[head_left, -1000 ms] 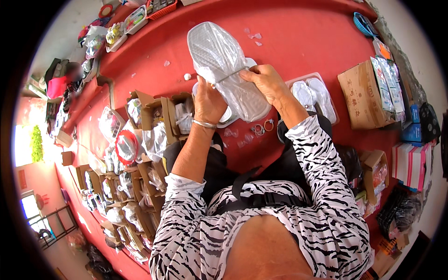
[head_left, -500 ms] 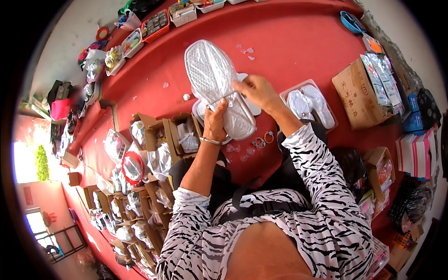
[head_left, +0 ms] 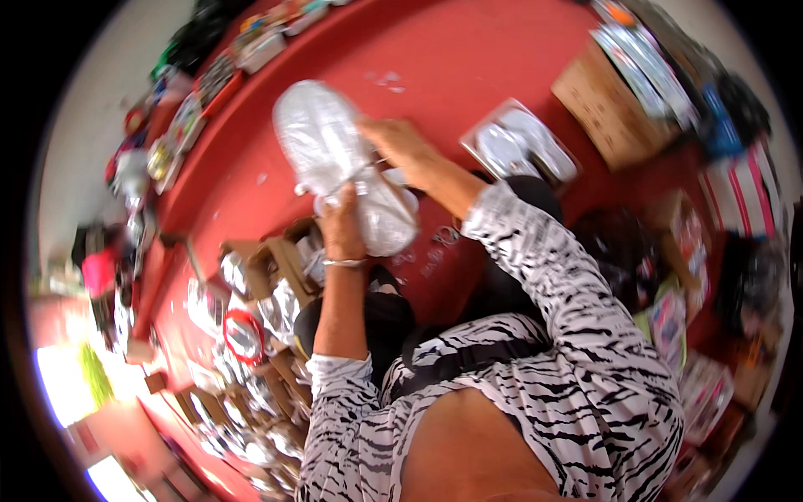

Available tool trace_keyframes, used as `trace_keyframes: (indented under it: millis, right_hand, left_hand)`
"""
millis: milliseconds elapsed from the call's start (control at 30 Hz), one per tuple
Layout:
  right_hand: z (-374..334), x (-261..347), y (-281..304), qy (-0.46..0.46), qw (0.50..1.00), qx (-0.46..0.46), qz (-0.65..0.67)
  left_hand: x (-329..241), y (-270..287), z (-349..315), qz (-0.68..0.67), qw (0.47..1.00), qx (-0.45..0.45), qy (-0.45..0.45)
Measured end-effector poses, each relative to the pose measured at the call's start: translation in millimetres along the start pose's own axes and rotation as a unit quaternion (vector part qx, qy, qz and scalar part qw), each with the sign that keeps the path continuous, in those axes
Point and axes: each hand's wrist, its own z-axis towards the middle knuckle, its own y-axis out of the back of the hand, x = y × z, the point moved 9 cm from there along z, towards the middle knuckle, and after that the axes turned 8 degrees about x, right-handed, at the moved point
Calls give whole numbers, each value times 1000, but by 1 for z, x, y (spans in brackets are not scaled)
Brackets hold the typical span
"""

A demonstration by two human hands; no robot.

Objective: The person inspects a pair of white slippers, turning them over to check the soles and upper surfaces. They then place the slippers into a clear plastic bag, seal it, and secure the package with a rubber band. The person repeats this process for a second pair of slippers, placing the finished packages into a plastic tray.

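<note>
My left hand (head_left: 341,227) grips a white slipper (head_left: 322,138) wrapped in clear plastic, its thumb lying across the narrow middle. The slipper is held up at a tilt over the red floor, with its broad end away from me. My right hand (head_left: 406,155) is at the slipper's right edge, its fingers drawn together. Motion blur hides what they pinch. Behind the slipper, white shapes show only in part. Several small rings (head_left: 447,235) lie on the floor near my knees.
At the right a shallow tray (head_left: 552,171) holds white slippers in plastic. Beyond it stands a cardboard box (head_left: 606,105) with flat packets. Several open cartons (head_left: 288,263) of wrapped goods crowd the left. Baskets and trays (head_left: 261,52) line the far left edge.
The view has swung, shifting the surroundings. My left hand still holds the wrapped slipper. My right hand stays by its right edge, now nearer the broad end.
</note>
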Motion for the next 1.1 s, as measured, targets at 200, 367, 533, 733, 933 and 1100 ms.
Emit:
trace_keyframes:
  millis: [200, 367, 533, 733, 933, 1100]
  right_hand:
    - [-17, -25, -32, 114, 941, -29, -318]
    - [-31, -20, -20, 4, 946, -78, -314]
    - [-28, -15, -12, 28, 964, -86, -248]
    - [-22, -5, -11, 28, 979, -60, -192]
    - [-51, 12, -25, 3, 985, 50, -167]
    - [-39, -19, -19, -54, 996, 70, -34]
  left_hand:
    - [7, 6, -3, -16, 999, 20, 27]
    - [22, -10, -2, -45, 997, 43, 50]
    - [23, -22, 6, -76, 991, 87, 66]
    - [11, -13, 4, -53, 992, 67, 90]
    - [-31, -14, -25, 43, 995, -83, 23]
    - [-51, -21, -28, -12, 986, -146, -83]
